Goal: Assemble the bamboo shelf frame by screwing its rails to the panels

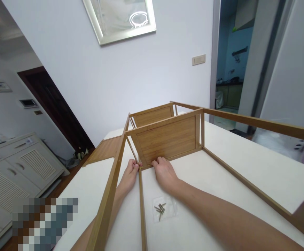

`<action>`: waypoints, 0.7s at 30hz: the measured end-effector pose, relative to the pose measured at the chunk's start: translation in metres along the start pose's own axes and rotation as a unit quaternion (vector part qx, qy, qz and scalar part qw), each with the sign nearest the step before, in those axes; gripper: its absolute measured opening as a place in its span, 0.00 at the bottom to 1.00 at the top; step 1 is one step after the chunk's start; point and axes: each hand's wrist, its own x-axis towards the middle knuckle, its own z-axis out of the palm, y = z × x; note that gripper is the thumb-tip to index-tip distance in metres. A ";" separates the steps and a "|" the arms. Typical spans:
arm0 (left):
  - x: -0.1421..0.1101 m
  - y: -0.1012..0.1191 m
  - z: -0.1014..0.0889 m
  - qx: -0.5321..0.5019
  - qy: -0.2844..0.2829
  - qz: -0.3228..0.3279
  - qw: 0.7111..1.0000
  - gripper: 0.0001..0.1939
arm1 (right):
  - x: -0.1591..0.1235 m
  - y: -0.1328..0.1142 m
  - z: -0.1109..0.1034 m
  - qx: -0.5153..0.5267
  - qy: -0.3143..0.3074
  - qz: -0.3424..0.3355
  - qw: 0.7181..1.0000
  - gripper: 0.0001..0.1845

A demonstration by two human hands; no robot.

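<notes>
A wooden shelf frame (141,205) lies on its side on a white table. Its near shelf board (167,137) stands upright between the rails. My left hand (130,174) is at the board's lower left corner, its fingers closed around the joint with the lower rail; anything small between the fingertips is hidden. With fingers curled over the board's bottom edge, my right hand (164,172) grips it just right of that corner. Between my forearms, several screws (161,208) lie on a small clear plastic bag (171,210).
A second shelf board (154,116) sits farther back in the frame. Another wooden panel (103,151) lies flat on the table's left side. A long upper rail (110,188) crosses above my left forearm. Plastic wrapping (277,141) is at the right, beyond the table edge.
</notes>
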 end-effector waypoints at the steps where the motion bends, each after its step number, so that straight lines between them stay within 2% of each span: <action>1: 0.000 0.000 0.000 0.004 -0.001 0.004 1.000 0.13 | 0.000 0.000 -0.001 -0.003 -0.002 -0.002 1.000 0.16; 15: -0.002 0.009 0.000 0.011 0.001 0.004 1.000 0.12 | 0.002 -0.001 -0.003 -0.036 -0.018 -0.017 0.999 0.14; 21: -0.004 0.014 0.007 -0.016 0.032 0.006 0.999 0.11 | 0.005 0.001 -0.005 -0.046 -0.027 -0.031 0.998 0.12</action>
